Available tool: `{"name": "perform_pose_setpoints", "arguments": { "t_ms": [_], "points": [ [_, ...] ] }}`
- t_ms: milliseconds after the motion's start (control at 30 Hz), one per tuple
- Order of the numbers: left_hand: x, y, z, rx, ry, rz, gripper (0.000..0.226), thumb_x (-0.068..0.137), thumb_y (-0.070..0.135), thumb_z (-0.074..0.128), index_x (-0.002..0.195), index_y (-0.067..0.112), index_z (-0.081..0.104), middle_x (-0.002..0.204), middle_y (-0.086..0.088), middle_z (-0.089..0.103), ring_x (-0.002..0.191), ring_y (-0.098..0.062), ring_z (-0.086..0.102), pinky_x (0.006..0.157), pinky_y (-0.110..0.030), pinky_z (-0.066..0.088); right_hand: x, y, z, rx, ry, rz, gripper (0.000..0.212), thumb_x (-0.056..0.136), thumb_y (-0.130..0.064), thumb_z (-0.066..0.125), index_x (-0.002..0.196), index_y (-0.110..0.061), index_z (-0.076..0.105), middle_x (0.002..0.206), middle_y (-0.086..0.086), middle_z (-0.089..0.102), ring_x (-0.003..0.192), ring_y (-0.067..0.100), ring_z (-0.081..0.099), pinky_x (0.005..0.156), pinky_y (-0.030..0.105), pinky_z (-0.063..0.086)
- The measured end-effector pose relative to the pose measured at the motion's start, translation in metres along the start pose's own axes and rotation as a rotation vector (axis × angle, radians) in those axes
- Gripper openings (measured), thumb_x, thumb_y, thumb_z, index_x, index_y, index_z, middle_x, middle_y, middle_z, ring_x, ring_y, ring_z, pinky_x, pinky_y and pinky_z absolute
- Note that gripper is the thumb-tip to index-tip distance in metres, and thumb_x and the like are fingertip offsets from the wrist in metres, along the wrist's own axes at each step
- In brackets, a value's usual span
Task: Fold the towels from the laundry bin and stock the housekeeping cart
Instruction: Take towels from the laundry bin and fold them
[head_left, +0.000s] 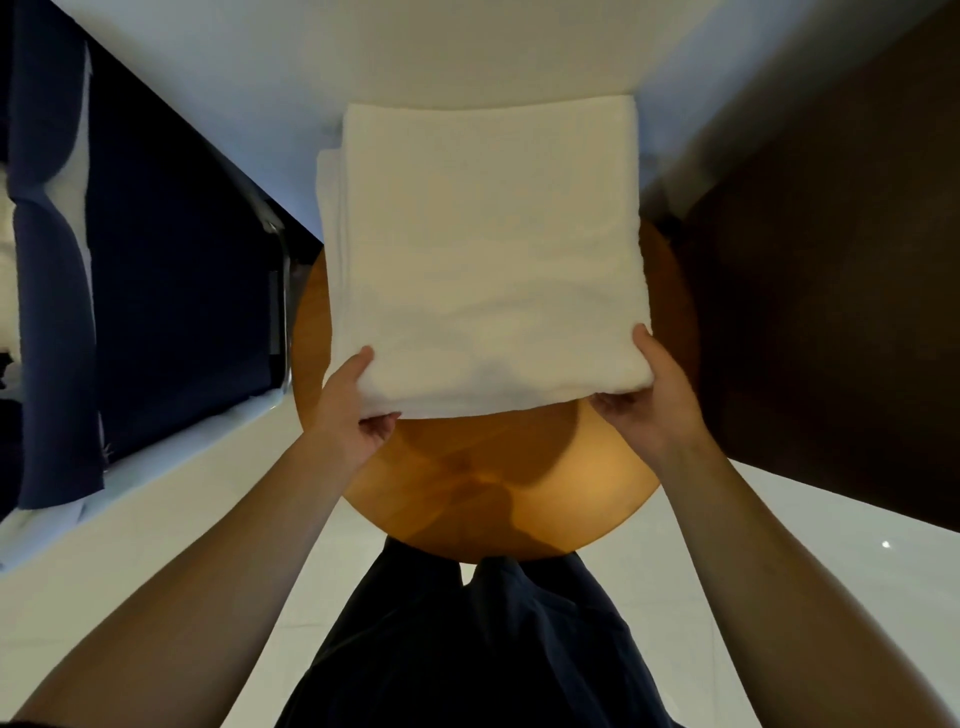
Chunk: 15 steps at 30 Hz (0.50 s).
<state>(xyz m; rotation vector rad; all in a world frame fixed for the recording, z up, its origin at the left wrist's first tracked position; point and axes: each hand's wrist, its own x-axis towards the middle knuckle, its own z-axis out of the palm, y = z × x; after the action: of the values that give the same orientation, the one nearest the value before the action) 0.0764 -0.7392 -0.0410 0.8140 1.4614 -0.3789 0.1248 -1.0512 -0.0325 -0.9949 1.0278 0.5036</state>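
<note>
Head view, writing: we can read no brand, label or lettering on anything here.
Head view, towel: we see a white folded towel lying flat on a round wooden table; its far part reaches past the table's far rim, and extra layers show along its left side.
Head view, left hand: our left hand holds the towel's near left corner, thumb lying on top of the cloth and fingers curled beneath the edge.
Head view, right hand: our right hand holds the near right corner the same way, thumb on top, fingers tucked under the fold.
Head view, towel against hands: the towel stretches away from both hands, its near edge running straight between them; we cannot tell whether that edge is raised off the wood or resting on it.
Head view, table: bare wood shows between the towel's near edge and our body, with shadows from the arms across it.
Head view, surroundings: dark blue fabric with a metal rail stands to the left, a dark brown panel to the right, and a pale glossy floor lies below.
Head view, clothing: dark clothing fills the bottom centre.
</note>
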Motion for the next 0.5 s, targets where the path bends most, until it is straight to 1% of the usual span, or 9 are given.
{"name": "perform_pose_setpoints", "arguments": {
  "t_ms": [67,100,133,200,300,333,400,433,500],
  "points": [
    [0.001,0.001,-0.004,0.085,0.018,0.002,0.044,0.080,0.045,0.082,0.111,0.023,0.060,0.104,-0.007,0.063,0.085,-0.026,0.064,0.061,-0.031,0.053,0.000,0.000,-0.004,-0.106,-0.012,0.029,0.057,0.083,-0.047,0.079,0.133,-0.024,0.061,0.126,0.006,0.069,0.114,0.030,0.067,0.092,0.045,0.058],
    [0.004,0.000,-0.006,0.134,0.035,-0.007,0.047,0.081,0.045,0.082,0.116,0.023,0.060,0.108,-0.009,0.063,0.091,-0.028,0.066,0.066,-0.033,0.054,0.000,0.001,-0.005,-0.185,0.010,0.041,0.057,0.084,-0.049,0.077,0.133,-0.025,0.060,0.127,0.005,0.067,0.113,0.029,0.066,0.088,0.044,0.058],
    [0.005,0.000,-0.007,0.192,0.050,-0.010,0.053,0.082,0.042,0.081,0.124,0.020,0.059,0.116,-0.012,0.063,0.104,-0.033,0.065,0.078,-0.035,0.055,0.001,0.000,-0.006,-0.269,0.049,0.044,0.055,0.085,-0.049,0.075,0.132,-0.025,0.058,0.127,0.004,0.066,0.113,0.028,0.065,0.084,0.041,0.057],
    [0.013,0.002,-0.009,0.334,0.095,0.054,0.067,0.083,0.032,0.081,0.140,0.014,0.052,0.135,-0.017,0.058,0.126,-0.038,0.057,0.102,-0.039,0.049,0.007,-0.003,-0.006,-0.451,0.158,-0.010,0.051,0.088,-0.046,0.073,0.132,-0.026,0.054,0.133,0.003,0.061,0.113,0.025,0.061,0.084,0.038,0.053],
    [0.012,0.018,0.000,0.587,0.204,0.432,0.079,0.082,0.021,0.078,0.150,0.016,0.038,0.143,-0.010,0.051,0.126,-0.032,0.052,0.102,-0.045,0.048,0.018,-0.019,0.006,-0.802,0.296,-0.265,0.066,0.090,-0.035,0.068,0.149,-0.028,0.040,0.150,0.004,0.044,0.128,0.029,0.051,0.097,0.044,0.050],
    [0.011,0.024,0.007,0.700,0.242,0.625,0.076,0.086,0.027,0.074,0.151,0.020,0.035,0.144,-0.008,0.048,0.129,-0.032,0.049,0.101,-0.045,0.047,0.021,-0.025,0.016,-0.967,0.326,-0.399,0.067,0.092,-0.035,0.064,0.152,-0.028,0.036,0.155,0.005,0.037,0.136,0.032,0.044,0.103,0.050,0.047],
    [0.010,0.030,0.025,1.041,0.310,0.978,0.074,0.094,0.054,0.058,0.156,0.030,0.026,0.158,-0.008,0.034,0.143,-0.034,0.035,0.112,-0.050,0.036,0.026,-0.028,0.044,-1.294,0.338,-0.685,0.068,0.097,-0.048,0.055,0.157,-0.027,0.029,0.164,0.008,0.022,0.148,0.034,0.024,0.117,0.055,0.032],
    [0.012,0.029,0.034,1.240,0.317,1.066,0.078,0.095,0.067,0.046,0.159,0.034,0.016,0.167,-0.007,0.019,0.152,-0.035,0.020,0.118,-0.053,0.025,0.029,-0.025,0.059,-1.434,0.311,-0.771,0.073,0.098,-0.058,0.048,0.159,-0.028,0.022,0.167,0.009,0.012,0.152,0.035,0.014,0.121,0.053,0.022],
    [0.028,0.016,0.046,1.526,0.234,1.101,0.083,0.094,0.079,0.027,0.161,0.039,-0.002,0.171,-0.004,-0.012,0.156,-0.034,-0.009,0.122,-0.060,0.006,0.042,-0.009,0.074,-1.694,0.223,-0.823,0.081,0.096,-0.073,0.031,0.161,-0.032,0.006,0.169,0.009,-0.008,0.154,0.034,-0.005,0.122,0.051,0.007]
  ]
}}
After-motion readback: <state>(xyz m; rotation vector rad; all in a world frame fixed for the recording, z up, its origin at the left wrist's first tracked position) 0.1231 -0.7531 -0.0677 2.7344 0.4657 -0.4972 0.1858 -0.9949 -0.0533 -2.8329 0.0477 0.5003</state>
